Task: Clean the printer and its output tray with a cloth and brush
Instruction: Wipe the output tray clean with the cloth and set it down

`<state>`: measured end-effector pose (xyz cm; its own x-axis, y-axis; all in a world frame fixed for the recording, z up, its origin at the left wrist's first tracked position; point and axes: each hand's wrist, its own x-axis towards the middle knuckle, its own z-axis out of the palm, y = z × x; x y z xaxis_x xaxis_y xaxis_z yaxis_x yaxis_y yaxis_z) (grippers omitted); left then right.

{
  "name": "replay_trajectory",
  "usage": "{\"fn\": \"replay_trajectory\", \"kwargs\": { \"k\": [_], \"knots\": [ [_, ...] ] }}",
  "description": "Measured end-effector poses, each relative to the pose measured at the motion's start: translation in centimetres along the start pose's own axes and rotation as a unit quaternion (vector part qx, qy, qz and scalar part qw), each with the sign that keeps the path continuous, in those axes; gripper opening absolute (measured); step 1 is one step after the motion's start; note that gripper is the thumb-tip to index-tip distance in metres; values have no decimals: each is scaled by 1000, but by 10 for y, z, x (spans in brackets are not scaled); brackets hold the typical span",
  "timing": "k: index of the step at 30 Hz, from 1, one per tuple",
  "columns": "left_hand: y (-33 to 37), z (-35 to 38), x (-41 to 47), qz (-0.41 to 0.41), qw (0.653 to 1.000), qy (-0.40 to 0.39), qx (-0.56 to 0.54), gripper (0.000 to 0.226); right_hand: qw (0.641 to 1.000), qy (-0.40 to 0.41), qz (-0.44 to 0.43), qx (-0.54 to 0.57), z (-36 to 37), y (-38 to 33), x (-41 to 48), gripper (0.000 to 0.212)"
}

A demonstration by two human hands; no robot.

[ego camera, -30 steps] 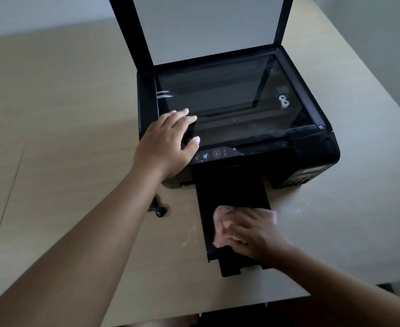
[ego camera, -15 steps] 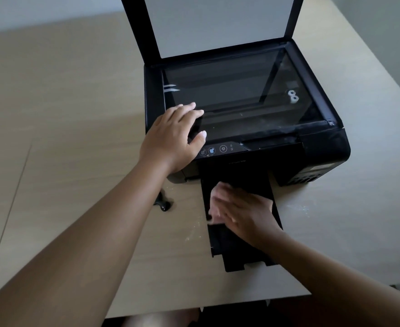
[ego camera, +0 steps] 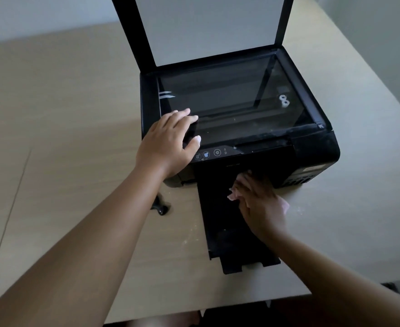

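A black printer (ego camera: pixel 312 147) stands on a beige table with its scanner lid (ego camera: pixel 215 27) raised and the glass bare. My left hand (ego camera: pixel 168 142) lies flat on the printer's front left corner, fingers straight over the glass edge. The black output tray (ego camera: pixel 217 223) sticks out toward me from the printer's front. My right hand (ego camera: pixel 260 206) presses a pink cloth (ego camera: pixel 285 205) flat onto the tray close to the printer's mouth. The cloth shows at both sides of the hand. A black brush (ego camera: pixel 160 206) lies on the table left of the tray, partly hidden by my left forearm.
The beige table (ego camera: pixel 64 138) stretches wide to the left of the printer. White dust specks (ego camera: pixel 189 234) lie on the table beside the tray. The table's near edge (ego camera: pixel 217 308) runs just below the tray's tip.
My right hand has slid the cloth along the tray away from me, from the tray's outer part up to the printer's front. My left hand stays on the printer's corner.
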<state>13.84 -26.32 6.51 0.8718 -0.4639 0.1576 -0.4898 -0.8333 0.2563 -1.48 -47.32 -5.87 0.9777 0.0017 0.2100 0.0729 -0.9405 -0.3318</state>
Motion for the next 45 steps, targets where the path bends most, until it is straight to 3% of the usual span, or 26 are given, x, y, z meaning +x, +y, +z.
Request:
{"fn": "replay_trajectory", "kwargs": {
  "k": [2, 3, 5, 8, 11, 14, 17, 18, 20, 22, 24, 26, 28, 31, 33, 36, 39, 42, 45],
  "knots": [
    [-1, 0, 0, 2, 1000, -1, -1, 50, 995, -11, 90, -40, 15, -30, 17, 35],
    [-1, 0, 1, 2, 1000, -2, -1, 50, 996, -18, 86, -29, 17, -47, 24, 33],
    [-2, 0, 1, -1, 1000, 0, -2, 50, 999, -22, -38, 8, 23, -61, 24, 26],
    [0, 0, 1, 0, 1000, -5, -5, 49, 963, -76, -250, 64, 0, -39, -2, 25],
    [0, 0, 2, -1, 1000, 1, -6, 48, 937, -123, -323, 46, -19, 13, -24, 30],
    [0, 1, 1, 1, 1000, 2, -5, 48, 969, -98, -219, 50, -12, 36, -19, 41],
    [0, 1, 1, 1, 1000, 4, -5, 48, 999, -7, -37, 35, 7, -8, 0, 40],
    [0, 1, 2, 1, 1000, 3, -5, 48, 999, -5, -18, 33, 11, -25, 5, 39],
    [0, 1, 2, -2, 1000, 4, -5, 48, 994, -18, -100, 41, 16, -40, 3, 30],
    [0, 1, 2, 0, 1000, 0, -5, 48, 967, -69, -239, 56, 6, -29, -8, 22],
    [0, 0, 2, -1, 1000, -1, -6, 48, 937, -124, -322, 56, -11, -5, -19, 27],
    [1, 0, 1, -3, 1000, 0, -10, 48, 945, -118, -293, 82, -27, 28, -24, 29],
    [2, 0, 1, -3, 1000, 4, -8, 47, 970, -81, -206, 102, -37, 47, -26, 29],
    [1, 0, 2, -5, 1000, 5, -9, 47, 988, -7, -141, 70, -29, 13, -22, 28],
    [1, 0, 1, -5, 1000, 4, -9, 48, 981, -38, -157, 109, -27, -26, -14, 22],
    [1, 0, 1, -4, 1000, 3, -8, 48, 941, -130, -294, 109, -25, -29, -21, 19],
    [1, 0, 1, -5, 1000, 6, -7, 48, 964, -95, -228, 94, -17, 11, -31, 16],
    [1, 1, 2, -2, 1000, 9, -6, 49, 985, -67, -155, 36, -6, 3, -34, 22],
    [0, 1, 2, -2, 1000, 7, -4, 50, 982, -63, -175, 28, 4, -18, -31, 20]
  ]
}}
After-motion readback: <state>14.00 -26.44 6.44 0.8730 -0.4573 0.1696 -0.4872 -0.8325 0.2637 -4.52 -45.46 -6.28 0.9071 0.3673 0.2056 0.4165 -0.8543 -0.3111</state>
